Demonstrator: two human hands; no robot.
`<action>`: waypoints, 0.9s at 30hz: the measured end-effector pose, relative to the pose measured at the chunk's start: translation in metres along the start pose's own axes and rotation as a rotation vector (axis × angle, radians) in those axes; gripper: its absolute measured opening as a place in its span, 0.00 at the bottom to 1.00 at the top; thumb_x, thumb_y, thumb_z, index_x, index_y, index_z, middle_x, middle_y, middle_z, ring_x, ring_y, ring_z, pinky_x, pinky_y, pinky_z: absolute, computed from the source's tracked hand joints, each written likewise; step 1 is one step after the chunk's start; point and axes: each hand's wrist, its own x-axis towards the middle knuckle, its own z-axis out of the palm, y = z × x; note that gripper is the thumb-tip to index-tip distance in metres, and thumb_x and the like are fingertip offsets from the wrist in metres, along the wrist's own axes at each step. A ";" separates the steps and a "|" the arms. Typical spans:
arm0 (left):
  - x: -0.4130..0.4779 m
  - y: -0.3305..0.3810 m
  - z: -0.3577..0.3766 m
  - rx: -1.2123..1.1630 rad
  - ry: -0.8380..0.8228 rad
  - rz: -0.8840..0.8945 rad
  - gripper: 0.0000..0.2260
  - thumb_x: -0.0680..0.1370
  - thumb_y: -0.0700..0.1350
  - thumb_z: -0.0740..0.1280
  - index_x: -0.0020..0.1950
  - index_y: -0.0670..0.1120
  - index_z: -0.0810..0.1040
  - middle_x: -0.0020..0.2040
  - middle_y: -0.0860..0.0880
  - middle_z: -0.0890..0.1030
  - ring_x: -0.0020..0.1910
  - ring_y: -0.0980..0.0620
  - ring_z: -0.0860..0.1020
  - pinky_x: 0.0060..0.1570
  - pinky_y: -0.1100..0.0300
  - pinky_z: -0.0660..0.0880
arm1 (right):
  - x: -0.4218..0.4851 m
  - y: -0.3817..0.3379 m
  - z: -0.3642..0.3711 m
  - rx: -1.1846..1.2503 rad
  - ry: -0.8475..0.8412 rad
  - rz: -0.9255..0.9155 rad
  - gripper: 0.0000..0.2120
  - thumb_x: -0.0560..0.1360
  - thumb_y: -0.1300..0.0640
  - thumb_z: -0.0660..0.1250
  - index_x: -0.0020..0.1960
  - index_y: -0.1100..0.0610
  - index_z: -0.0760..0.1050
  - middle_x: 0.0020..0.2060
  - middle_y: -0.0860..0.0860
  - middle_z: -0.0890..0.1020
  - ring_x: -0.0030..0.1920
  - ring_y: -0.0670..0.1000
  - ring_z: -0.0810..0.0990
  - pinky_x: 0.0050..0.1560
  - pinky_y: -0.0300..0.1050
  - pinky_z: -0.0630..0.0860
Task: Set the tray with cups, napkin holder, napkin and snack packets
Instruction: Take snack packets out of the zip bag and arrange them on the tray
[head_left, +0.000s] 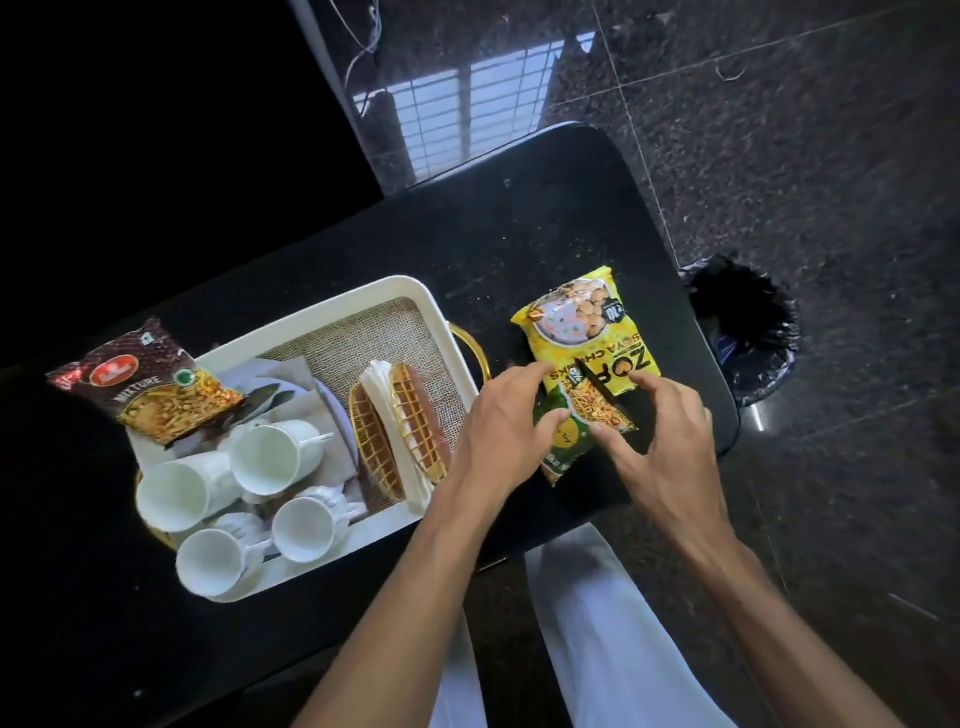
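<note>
Both your hands, left (506, 415) and right (657, 431), spread open-fingered over the green packet (569, 441) and yellow packet (582, 332), gripping nothing; tray (311, 322) lies leftward.

Four cups (260, 457); three packets (582, 332)

Glossy white cups (260, 457) on rough burlap-lined tray (332, 306).

Our tray (415, 291), partly set

We see four white cups (260, 457) tipped sideways, gold napkin holder (400, 441) holding napkins (382, 387); yellow packet (582, 332) outside.
</note>
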 end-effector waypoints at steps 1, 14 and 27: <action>0.002 -0.001 0.002 0.008 -0.032 -0.010 0.26 0.77 0.49 0.73 0.74 0.46 0.73 0.67 0.46 0.81 0.66 0.49 0.78 0.67 0.53 0.75 | 0.002 0.006 0.001 0.020 -0.021 0.025 0.30 0.72 0.50 0.76 0.70 0.50 0.70 0.63 0.50 0.73 0.64 0.50 0.71 0.58 0.44 0.70; 0.009 -0.003 0.014 -0.204 -0.105 -0.188 0.17 0.77 0.46 0.74 0.66 0.48 0.81 0.57 0.52 0.84 0.54 0.57 0.80 0.56 0.62 0.79 | 0.011 0.033 0.006 0.331 -0.204 0.157 0.21 0.72 0.52 0.76 0.62 0.49 0.75 0.53 0.41 0.81 0.50 0.30 0.79 0.45 0.27 0.77; -0.003 0.001 -0.020 -0.598 -0.004 -0.262 0.10 0.77 0.47 0.74 0.58 0.49 0.83 0.52 0.53 0.87 0.53 0.57 0.85 0.56 0.51 0.83 | 0.023 -0.016 -0.033 0.479 -0.172 0.070 0.22 0.69 0.45 0.76 0.61 0.47 0.77 0.49 0.46 0.84 0.48 0.39 0.82 0.44 0.31 0.78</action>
